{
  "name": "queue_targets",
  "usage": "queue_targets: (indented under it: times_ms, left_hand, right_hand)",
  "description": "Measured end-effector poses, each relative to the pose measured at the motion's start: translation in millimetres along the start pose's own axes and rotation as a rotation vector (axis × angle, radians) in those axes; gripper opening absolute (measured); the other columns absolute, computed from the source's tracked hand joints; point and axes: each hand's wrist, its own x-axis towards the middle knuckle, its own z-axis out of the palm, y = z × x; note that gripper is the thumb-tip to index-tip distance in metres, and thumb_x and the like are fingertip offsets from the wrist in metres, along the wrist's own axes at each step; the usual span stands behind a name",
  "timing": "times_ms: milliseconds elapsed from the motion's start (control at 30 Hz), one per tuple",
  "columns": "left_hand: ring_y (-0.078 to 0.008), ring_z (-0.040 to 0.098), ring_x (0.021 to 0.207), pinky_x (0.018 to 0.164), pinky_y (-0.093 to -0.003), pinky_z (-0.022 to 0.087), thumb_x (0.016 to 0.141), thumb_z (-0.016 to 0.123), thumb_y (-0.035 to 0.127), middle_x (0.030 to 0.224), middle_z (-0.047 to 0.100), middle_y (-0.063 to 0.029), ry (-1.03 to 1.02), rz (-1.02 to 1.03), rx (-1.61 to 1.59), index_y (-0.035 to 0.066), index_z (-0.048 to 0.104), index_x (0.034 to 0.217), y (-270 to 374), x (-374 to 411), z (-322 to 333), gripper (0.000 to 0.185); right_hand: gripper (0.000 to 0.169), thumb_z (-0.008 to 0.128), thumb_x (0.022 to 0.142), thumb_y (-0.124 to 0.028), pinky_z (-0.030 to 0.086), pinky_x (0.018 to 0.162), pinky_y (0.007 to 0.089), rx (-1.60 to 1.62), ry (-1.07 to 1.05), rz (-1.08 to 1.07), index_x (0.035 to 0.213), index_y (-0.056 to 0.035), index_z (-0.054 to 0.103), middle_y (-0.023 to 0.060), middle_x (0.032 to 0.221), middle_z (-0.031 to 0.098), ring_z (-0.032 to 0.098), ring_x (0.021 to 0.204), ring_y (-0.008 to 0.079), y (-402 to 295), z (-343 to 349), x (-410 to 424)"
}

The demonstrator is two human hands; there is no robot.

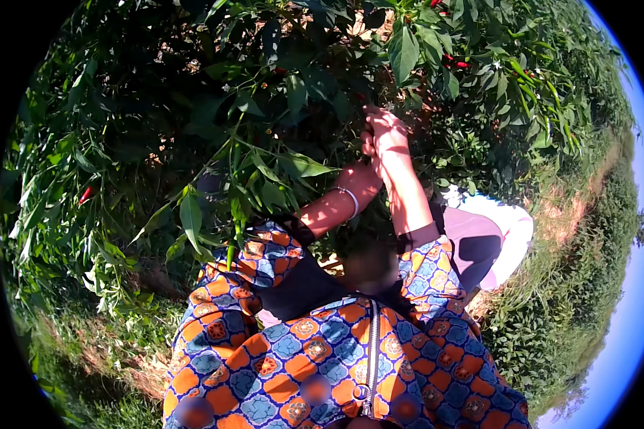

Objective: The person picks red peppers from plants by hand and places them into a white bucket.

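Observation:
My right hand (386, 128) reaches into the chilli pepper plants ahead, its fingers curled near a shaded stem. Just below and left of it, partly behind its wrist, is my left hand (358, 179), with a light bangle (352, 202) on the wrist. Shade and foliage hide the left fingers, and whether either hand holds something cannot be made out. Red chillies (456, 64) hang to the upper right of my hands. Green chillies (526, 80) grow in a cluster farther right. One red chilli (86, 195) hangs at the far left.
Dense leafy branches (190, 217) surround both forearms, some crossing in front of the left sleeve. A white sack or cloth (518, 230) lies beside my knee on the right. Beyond it runs a strip of dry ground (569, 214) between plant rows.

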Motion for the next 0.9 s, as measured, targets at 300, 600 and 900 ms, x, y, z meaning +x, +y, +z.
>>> queue_targets:
  times_ms: [300, 600, 900]
  left_hand:
    - [-0.0292, 0.059, 0.081, 0.073, -0.0374, 0.047, 0.078, 0.052, 0.024, 0.085, 0.061, -0.0162, 0.104, -0.086, -0.245, 0.001, 0.059, 0.089, -6.0, -4.8, 7.3, 0.026]
    - [-0.0299, 0.06, 0.075, 0.064, -0.0383, 0.048, 0.075, 0.052, 0.019, 0.074, 0.06, -0.0173, 0.032, -0.092, -0.163, 0.002, 0.06, 0.076, -0.5, 0.0, 13.9, 0.019]
    - [-0.0338, 0.061, 0.074, 0.064, -0.0407, 0.049, 0.083, 0.043, 0.022, 0.078, 0.061, -0.0199, -0.039, -0.123, -0.329, 0.0, 0.053, 0.098, 3.9, -0.2, 7.1, 0.029]
  right_hand:
    - [0.017, 0.057, 0.076, -0.015, 0.044, 0.063, 0.0375, -0.929, 0.338, -0.634, 0.078, 0.0019, 0.057, 0.0147, 0.07, 0.059, 0.056, 0.068, 0.0342, 0.9, 34.3, 32.6]
    - [0.015, 0.042, 0.077, -0.005, 0.044, 0.049, 0.0281, -0.018, 0.028, -0.069, 0.082, -0.0022, 0.057, 0.011, 0.069, 0.061, 0.059, 0.062, 0.0186, -9.0, 25.4, 59.4]
    - [0.019, 0.05, 0.078, -0.007, 0.043, 0.075, 0.0329, -0.336, 0.028, -0.473, 0.094, -0.0014, 0.059, 0.009, 0.085, 0.063, 0.058, 0.075, 0.0179, 20.3, 30.3, 122.2]
